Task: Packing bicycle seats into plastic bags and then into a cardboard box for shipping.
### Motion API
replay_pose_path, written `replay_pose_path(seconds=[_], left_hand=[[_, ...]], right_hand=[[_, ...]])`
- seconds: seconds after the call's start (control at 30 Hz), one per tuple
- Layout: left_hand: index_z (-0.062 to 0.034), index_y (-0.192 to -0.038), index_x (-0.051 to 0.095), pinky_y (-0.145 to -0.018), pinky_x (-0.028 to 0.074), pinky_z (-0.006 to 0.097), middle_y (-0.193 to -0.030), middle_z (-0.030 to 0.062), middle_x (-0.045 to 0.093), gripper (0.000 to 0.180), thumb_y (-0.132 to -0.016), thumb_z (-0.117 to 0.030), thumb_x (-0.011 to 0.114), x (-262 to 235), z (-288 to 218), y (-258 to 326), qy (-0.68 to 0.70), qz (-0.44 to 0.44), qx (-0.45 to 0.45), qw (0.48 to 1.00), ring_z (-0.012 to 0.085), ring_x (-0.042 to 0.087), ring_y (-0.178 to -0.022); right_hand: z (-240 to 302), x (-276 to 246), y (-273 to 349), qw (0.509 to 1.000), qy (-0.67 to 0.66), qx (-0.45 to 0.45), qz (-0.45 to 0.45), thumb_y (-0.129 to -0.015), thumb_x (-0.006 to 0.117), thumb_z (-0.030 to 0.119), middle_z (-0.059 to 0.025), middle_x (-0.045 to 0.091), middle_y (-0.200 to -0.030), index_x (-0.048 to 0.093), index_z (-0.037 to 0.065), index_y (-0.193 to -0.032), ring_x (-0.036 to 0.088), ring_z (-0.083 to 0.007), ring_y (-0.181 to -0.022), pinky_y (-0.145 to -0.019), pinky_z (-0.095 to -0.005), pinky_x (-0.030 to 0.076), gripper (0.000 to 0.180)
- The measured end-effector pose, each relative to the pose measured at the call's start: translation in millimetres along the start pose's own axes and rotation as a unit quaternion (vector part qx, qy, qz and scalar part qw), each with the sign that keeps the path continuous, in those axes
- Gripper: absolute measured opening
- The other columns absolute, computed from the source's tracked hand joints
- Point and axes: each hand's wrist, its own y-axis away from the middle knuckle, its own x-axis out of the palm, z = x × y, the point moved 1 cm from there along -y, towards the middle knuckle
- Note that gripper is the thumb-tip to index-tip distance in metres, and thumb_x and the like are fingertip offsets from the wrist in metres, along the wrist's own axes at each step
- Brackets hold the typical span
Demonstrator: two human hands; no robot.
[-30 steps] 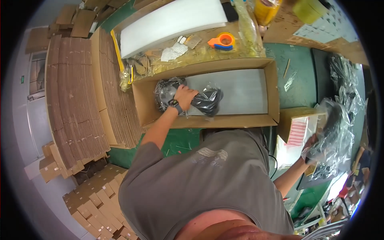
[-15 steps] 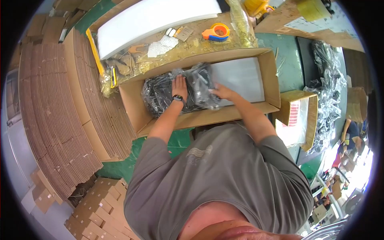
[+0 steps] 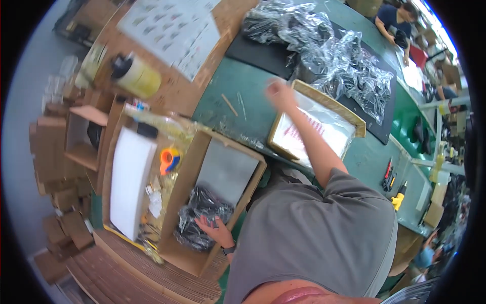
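Observation:
My left hand (image 3: 216, 231), with a dark watch at the wrist, rests with spread fingers on black items in clear plastic (image 3: 195, 210). These lie in the nearer part of a long open cardboard box (image 3: 185, 258). A pale grey sheet (image 3: 226, 169) shows in the rest of that box. My right hand (image 3: 280, 95) is stretched out over the green table (image 3: 215, 104), near the far left corner of a small cardboard tray (image 3: 276, 133) of clear bags with red print. Motion smears its fingers. Beyond it lie crumpled plastic-wrapped items (image 3: 324, 53) on dark boards.
Left of the box are a white foam slab (image 3: 131, 182) and an orange-and-blue tape dispenser (image 3: 169, 160). A bottle of yellowish liquid (image 3: 136, 77) stands farther off. A yellow power tool (image 3: 399, 196) lies at right. Another person (image 3: 394, 23) works at the far right.
The view has swung to the right. My right hand has left the wrapped items in the box and reached out past the small tray. My left hand stays on the wrapped items.

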Motion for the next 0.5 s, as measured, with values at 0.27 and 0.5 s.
replay_pose_path(seconds=[0.27,0.5], left_hand=[[0.0049,-0.162,0.021,-0.111,0.045,0.046,-0.149,0.0249,0.052,0.081,-0.094,-0.004,0.065,145,-191,-23,-0.033,0.146,0.265,0.953,0.0356,0.054,-0.136],[0.0024,-0.161,0.027,-0.115,0.041,0.045,-0.153,0.0221,0.051,0.080,-0.094,-0.006,0.070,298,-298,-39,0.026,0.264,0.272,0.925,0.0330,0.051,-0.140]], right_hand=[[-198,-121,-174,0.933,0.226,0.255,-0.117,-0.080,0.083,0.044,-0.0310,0.058,-0.131,0.057,-0.002,-0.132,0.065,-0.0478,-0.116,-0.099,-0.0506,0.055,0.075],[-137,-134,-161,0.962,0.115,0.148,-0.201,-0.071,0.086,0.032,-0.0229,0.069,-0.109,0.052,0.001,-0.119,0.069,-0.0420,-0.104,-0.090,-0.0494,0.056,0.066]])
